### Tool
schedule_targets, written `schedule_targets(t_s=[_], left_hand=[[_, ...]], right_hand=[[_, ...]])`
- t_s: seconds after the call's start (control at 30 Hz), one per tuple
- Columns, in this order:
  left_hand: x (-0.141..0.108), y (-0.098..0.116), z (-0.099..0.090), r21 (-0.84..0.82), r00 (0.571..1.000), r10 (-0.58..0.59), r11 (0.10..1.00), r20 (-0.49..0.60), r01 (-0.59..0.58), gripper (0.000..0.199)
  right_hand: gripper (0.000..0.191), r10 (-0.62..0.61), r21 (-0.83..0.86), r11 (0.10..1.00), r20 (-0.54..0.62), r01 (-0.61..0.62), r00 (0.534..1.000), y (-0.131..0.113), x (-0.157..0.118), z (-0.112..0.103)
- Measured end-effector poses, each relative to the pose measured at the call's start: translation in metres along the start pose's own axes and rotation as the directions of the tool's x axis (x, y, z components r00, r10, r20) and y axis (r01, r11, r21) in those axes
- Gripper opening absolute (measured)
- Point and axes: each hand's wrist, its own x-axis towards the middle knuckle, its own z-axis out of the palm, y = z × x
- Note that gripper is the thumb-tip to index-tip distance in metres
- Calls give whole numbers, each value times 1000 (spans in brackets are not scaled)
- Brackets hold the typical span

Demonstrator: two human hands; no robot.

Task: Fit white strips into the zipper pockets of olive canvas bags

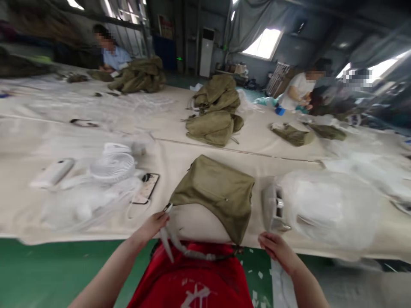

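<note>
An olive-green bag (215,186) lies on the cream-covered table in front of me, its curved lower edge toward my body. My left hand (159,222) is closed at the bag's left corner, on a strap (183,250) partly wrapped in whitish material. From there the strap hangs in a loop across my red top toward the bag's lower right corner. To the right of the bag, at the table's front edge, my right hand (269,244) has its fingers curled together; whatever they hold, if anything, is too small to make out.
Left of the bag are a phone (147,188), a white fan (112,164) and clear plastic. A grey box (272,205) and plastic bags (327,209) lie to the right. More olive bags (212,128) sit farther back, and two people work beyond the tables.
</note>
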Motion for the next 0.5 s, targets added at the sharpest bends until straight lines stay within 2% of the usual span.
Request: schedule_targets(t_s=[0.07,0.13,0.2,0.27,0.37,0.43,0.5], left_hand=[[-3,1,0,-37,1000,-1,999,28,2,51],[-5,0,2,-58,999,8,998,50,-5,51],[-7,-3,4,-74,998,20,997,66,-15,51],[-8,-7,7,-80,997,33,996,68,-27,50],[-6,-13,8,-64,996,47,997,72,-42,46],[-5,-15,8,-68,996,49,997,74,-44,44],[-4,-16,7,-106,995,45,994,93,-35,42]], right_hand=[[37,-110,23,994,69,108,992,-36,23,38],[36,-176,16,984,135,176,975,-72,46,86],[32,-258,11,965,238,263,936,-102,65,137],[28,-294,9,950,356,311,887,-121,80,185],[23,-294,-7,944,438,330,849,-130,97,240],[20,-270,-45,945,450,323,851,-125,108,263],[18,-238,-77,950,452,304,860,-118,117,277]])
